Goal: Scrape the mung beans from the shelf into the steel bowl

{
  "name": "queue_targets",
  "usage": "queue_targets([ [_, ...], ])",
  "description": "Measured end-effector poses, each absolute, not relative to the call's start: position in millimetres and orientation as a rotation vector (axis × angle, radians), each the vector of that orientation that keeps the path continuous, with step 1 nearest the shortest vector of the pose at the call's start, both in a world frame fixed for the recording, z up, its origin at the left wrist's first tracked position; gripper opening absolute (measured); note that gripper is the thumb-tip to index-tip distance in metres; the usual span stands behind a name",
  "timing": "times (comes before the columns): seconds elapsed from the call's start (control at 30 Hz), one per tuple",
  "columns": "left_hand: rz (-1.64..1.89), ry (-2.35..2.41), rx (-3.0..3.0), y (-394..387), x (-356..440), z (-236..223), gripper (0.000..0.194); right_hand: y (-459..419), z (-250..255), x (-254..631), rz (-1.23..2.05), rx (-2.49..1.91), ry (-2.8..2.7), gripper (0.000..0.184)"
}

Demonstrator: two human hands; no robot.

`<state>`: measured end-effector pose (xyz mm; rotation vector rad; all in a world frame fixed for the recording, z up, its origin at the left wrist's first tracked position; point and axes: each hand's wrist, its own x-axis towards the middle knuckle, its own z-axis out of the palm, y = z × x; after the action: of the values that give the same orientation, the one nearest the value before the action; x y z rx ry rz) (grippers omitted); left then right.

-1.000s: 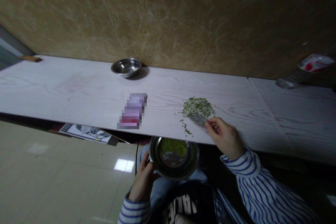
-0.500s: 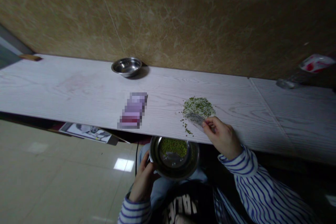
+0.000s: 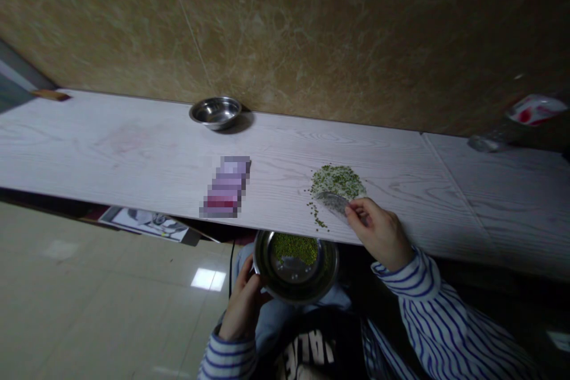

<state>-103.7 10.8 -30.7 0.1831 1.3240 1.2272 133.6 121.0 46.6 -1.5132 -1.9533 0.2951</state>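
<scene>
My left hand (image 3: 243,301) grips the left rim of a steel bowl (image 3: 328,276), which is held over the lap just below the table's front edge. Green mung beans (image 3: 294,247) cover the far part of its bottom. On the table, my right hand (image 3: 380,230) pinches a thin, greyish, see-through piece (image 3: 333,203), perhaps plastic; its exact kind is unclear. That piece lies slanted against the near side of a heap of mung beans mixed with white grains (image 3: 339,181). Several loose beans (image 3: 317,218) trail from the heap toward the front edge.
An empty-looking steel bowl (image 3: 215,113) stands by the wall. A pixelated purple flat object (image 3: 226,186) lies left of the heap. A clear plastic bottle (image 3: 519,122) rests at the far right. Below the table are flat printed boxes (image 3: 146,222). A wooden block (image 3: 51,95) sits far left.
My right hand and the thin piece shifted slightly left along the heap's near side, then barely back right. The left hand and its bowl have stayed in place.
</scene>
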Motion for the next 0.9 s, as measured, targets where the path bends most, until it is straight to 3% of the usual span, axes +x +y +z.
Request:
queue_targets([
  [0.9,1.238,1.289,0.157,11.7,-102.8,-33.2,0.070,110.8,50.2,148.3,0.345,-1.468,-1.991,0.006],
])
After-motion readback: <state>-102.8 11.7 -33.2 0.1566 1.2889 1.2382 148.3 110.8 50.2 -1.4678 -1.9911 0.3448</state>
